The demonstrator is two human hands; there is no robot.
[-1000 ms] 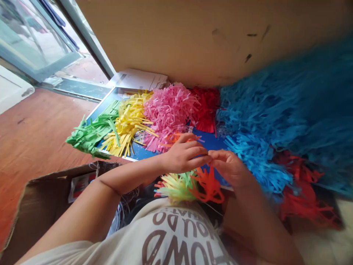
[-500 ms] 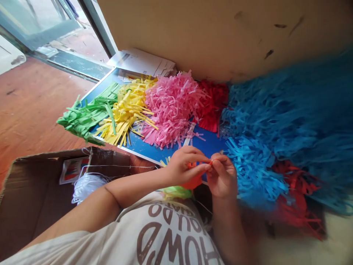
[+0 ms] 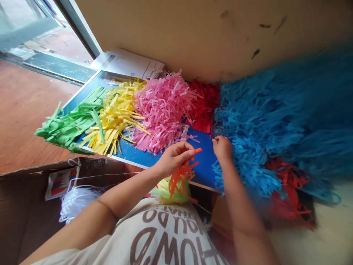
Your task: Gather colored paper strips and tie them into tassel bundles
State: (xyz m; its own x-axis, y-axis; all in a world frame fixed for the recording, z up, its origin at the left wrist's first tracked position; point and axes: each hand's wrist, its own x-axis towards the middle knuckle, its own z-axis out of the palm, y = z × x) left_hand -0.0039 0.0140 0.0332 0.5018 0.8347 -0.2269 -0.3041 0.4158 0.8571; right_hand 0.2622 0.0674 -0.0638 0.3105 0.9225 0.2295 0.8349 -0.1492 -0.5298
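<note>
My left hand is closed on an orange paper tassel; its twisted end pokes out past my fingertips and its fringe hangs below. Under it, by the shirt, lies a yellow-green fringed bundle. My right hand is apart from the tassel, over the blue table beside the light blue fringe. Its fingers are curled together, and whatever they may hold is too small to make out. A bit of clear plastic lies just beyond them.
Green, yellow, pink and red fringe piles line the table against the wall. Papers lie behind. A cardboard box with white string stands at lower left. Red fringe is at right.
My right hand has left the tassel's tip and moved up and away toward the blue fringe. My left hand keeps the tassel, now shifted slightly left. The whole view has shifted a little.
</note>
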